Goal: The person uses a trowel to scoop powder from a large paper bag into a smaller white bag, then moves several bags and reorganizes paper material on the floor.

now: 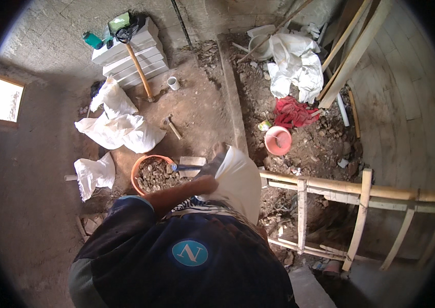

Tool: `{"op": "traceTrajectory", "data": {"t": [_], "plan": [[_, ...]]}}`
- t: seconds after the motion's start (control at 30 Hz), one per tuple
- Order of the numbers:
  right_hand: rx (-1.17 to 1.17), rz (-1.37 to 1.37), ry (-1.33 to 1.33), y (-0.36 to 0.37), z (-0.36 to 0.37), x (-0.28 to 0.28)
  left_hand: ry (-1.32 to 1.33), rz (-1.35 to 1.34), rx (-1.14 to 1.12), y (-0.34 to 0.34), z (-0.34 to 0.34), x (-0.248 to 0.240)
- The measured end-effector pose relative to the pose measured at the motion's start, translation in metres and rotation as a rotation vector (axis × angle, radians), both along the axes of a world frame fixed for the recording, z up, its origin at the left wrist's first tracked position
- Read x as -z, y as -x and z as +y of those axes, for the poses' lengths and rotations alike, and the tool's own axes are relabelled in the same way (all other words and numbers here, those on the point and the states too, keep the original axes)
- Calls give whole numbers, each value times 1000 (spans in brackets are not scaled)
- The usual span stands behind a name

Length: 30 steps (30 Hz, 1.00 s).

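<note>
A white sack [241,179] hangs in front of my body. My left hand [208,185] reaches across from the left, its fingers closed at the near edge of the sack. My right hand does not show; the sack and my body cover that side. Just left of the sack stands an orange basin [134,173] full of broken rubble [157,175]. A tool with a blue handle [186,167] lies over the basin's right rim, beside a pale flat slab [193,161].
Filled white sacks [120,131] lie at the left. Beyond are a small hammer [175,128], a long wooden-handled tool [139,72], a white cup [173,83] and stacked pale blocks [135,61]. Right of a low ledge [234,97] are a pink bucket [278,140], red cloth [294,112] and a wooden ladder [358,195].
</note>
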State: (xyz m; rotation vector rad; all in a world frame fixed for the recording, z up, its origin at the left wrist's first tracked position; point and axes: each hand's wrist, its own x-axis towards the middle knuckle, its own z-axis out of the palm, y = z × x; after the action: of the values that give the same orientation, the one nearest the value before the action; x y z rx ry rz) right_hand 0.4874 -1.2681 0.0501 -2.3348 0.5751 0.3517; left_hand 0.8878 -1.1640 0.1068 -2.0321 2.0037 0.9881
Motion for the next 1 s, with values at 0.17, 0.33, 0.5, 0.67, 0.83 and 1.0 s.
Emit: {"op": "traceTrajectory", "data": {"t": [0.17, 0.33, 0.5, 0.67, 0.83, 1.0], "plan": [[-124, 102, 17, -55, -46, -19, 38, 97, -75, -38, -11, 9], [-283, 188, 21, -112, -100, -42, -8, 178, -310, -72, -9, 15], [-384, 316, 103, -247, -147, -131, -88, 264, -413, -103, 9, -12], [-315, 121, 111, -319, -164, -175, -57, 330, -612, -119, 26, -12], [-462, 64, 181, -376, -177, -195, 98, 261, -591, -133, 40, -33], [-672, 178, 174, -445, -182, -191, 145, 270, -859, -140, 67, -7]]}}
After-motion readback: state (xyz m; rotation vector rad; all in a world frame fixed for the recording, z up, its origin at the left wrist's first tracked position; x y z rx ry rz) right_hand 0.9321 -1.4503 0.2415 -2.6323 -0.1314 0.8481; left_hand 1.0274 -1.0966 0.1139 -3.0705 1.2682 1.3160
